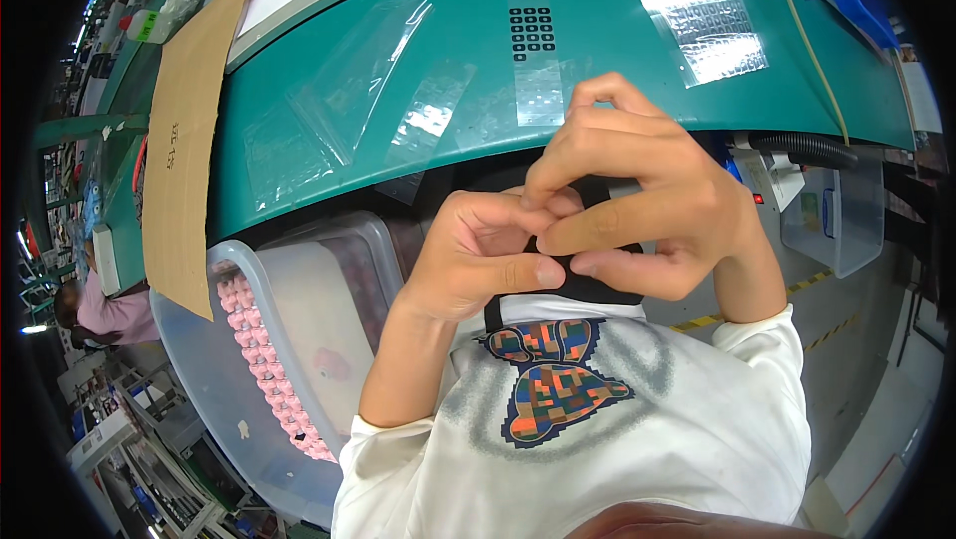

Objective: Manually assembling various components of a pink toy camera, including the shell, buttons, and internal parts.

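Observation:
Both my hands meet in front of my chest, just off the near edge of the green work table (329, 155). My left hand (476, 252) is closed, its thumb and bent fingers pinched together. Against its fingertips, my right hand (652, 190) also pinches with thumb and index finger. Whatever sits between the fingertips is tiny and dark, hard to separate from the black cloth (607, 275) on my lap behind it. Nearest on the table lies a clear film strip (539, 96) with rows of small black square pads (533, 31) on its upper part.
Clear plastic sheets (349, 91) and a shiny strip (430, 116) lie to the left, a shiny printed sheet (702, 16) to the right. A translucent bin (224, 409) holds rows of pink parts (264, 360). Cardboard (184, 150) borders the table's left end. Another person (115, 315) is far left.

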The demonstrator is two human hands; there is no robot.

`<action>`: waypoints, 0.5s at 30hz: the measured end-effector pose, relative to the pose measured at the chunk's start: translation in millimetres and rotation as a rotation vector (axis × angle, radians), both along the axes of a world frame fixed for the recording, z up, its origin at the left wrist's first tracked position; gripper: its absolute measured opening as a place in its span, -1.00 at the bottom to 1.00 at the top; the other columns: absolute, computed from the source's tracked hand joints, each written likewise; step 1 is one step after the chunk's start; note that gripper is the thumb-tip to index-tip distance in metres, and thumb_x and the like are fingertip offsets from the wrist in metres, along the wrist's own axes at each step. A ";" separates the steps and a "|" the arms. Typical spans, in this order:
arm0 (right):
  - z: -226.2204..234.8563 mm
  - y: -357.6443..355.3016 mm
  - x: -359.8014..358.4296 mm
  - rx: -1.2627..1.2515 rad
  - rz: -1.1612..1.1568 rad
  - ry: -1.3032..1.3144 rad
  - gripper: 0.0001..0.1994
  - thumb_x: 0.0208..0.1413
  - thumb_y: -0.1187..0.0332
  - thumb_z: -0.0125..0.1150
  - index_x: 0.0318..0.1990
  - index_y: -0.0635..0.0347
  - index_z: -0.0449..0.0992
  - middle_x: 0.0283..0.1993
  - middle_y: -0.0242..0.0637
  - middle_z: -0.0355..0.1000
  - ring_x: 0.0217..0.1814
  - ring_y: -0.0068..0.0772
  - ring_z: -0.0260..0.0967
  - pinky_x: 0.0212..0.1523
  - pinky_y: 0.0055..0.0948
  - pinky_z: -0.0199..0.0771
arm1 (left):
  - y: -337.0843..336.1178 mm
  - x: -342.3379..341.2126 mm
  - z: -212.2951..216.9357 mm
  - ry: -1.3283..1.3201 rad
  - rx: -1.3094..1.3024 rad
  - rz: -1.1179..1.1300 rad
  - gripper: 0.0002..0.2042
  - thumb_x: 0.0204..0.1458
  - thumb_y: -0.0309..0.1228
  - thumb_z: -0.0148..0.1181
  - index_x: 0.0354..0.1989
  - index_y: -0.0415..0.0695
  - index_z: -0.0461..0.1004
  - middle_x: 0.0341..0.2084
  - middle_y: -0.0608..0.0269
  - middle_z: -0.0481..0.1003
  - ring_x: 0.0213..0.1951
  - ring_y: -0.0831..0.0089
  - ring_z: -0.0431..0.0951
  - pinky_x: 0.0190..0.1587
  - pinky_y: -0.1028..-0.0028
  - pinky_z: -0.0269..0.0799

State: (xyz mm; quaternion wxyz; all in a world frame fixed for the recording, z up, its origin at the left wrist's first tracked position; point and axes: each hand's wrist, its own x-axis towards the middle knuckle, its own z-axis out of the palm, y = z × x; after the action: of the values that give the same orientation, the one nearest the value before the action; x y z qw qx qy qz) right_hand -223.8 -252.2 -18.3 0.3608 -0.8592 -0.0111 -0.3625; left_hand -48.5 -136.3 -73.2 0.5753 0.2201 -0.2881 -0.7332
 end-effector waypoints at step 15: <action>-3.3 -0.7 1.5 -0.176 -0.113 0.012 -0.87 -0.27 0.55 0.29 -0.48 0.12 0.61 -0.31 -0.33 0.53 -0.43 -0.43 0.29 0.07 -0.09 0.26 | 8.3 -22.7 1.5 0.166 0.240 0.154 -0.70 -0.13 -0.73 0.32 -0.15 -0.27 0.63 -0.07 -0.01 0.57 -0.03 0.27 0.51 0.15 0.34 0.35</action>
State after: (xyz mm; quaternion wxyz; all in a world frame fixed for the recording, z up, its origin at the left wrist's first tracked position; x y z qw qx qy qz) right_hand -222.3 -252.9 -21.6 0.2630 -0.8890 0.0077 -0.3748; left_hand -71.2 -128.0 -71.8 0.6210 0.2474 -0.1321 -0.7319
